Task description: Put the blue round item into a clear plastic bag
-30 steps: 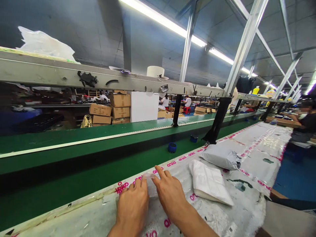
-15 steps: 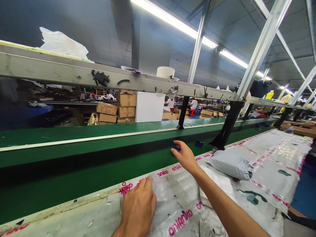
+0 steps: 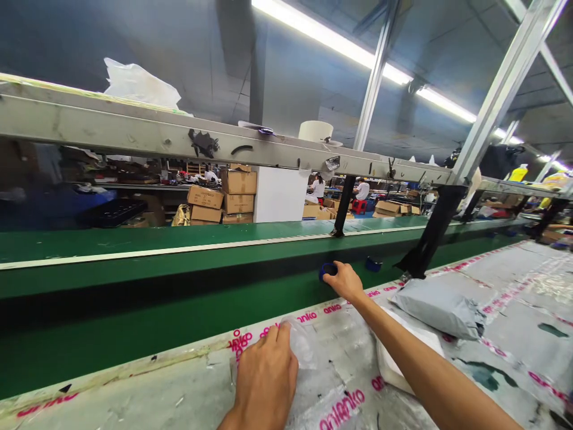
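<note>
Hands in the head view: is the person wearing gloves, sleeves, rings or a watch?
No. The left hand and right hand are both bare, with no gloves or rings visible. The right forearm is uncovered along its whole visible length: no sleeve, watch or band. Fingernails look short and unpainted.

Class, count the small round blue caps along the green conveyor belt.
2: one small round blue cap under the right hand, another blue cap just right of it. Others may be hidden.

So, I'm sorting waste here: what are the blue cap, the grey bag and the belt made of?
Blue cap, under the right hand: likely hard plastic, smooth. Grey bag: thin plastic film, matte, creased. Belt: looks like green rubber or PVC, flat, dull sheen.
</note>
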A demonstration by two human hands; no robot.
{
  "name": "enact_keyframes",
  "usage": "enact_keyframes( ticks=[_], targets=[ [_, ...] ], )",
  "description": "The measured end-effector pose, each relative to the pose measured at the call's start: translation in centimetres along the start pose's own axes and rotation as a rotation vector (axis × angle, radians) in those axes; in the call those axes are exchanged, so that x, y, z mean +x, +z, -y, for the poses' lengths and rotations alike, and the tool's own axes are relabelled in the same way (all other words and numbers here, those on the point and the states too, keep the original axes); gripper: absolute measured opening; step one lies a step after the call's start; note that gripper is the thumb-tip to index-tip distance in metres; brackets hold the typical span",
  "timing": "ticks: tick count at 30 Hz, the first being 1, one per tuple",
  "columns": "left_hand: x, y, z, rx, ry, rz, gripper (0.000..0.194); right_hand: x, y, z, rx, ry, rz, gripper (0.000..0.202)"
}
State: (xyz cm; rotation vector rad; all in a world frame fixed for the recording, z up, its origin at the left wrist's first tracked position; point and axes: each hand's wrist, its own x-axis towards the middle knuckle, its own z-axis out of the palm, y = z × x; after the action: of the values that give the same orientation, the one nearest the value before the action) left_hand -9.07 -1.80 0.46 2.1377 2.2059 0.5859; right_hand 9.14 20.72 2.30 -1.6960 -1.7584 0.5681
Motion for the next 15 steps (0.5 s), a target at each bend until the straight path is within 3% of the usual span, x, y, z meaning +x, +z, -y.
enact_keyframes(
  ticks=[6, 9, 12, 15],
  targets=[
    [0.2, -0.6, -0.2, -0.02, -0.005, 0.023, 0.044, -10.4, -3.8, 1.5, 0.502, -0.244, 0.291, 0.066],
    [0.0, -1.1, -0.4, -0.028, 0.001, 0.045, 0.043, -15.0, -4.2, 0.8, 0.803, -0.248, 0.537, 0.074],
    [-0.2, -1.7, -0.8, -0.038, 0.012, 0.065, 0.045, -17.2, -3.3, -0.1, 0.912, -0.183, 0.718, 0.079],
    [-0.2, -1.9, -0.9, -0.043, 0.018, 0.075, 0.054, -17.5, -2.3, -0.5, 0.899, -0.14, 0.724, 0.075]
  ],
)
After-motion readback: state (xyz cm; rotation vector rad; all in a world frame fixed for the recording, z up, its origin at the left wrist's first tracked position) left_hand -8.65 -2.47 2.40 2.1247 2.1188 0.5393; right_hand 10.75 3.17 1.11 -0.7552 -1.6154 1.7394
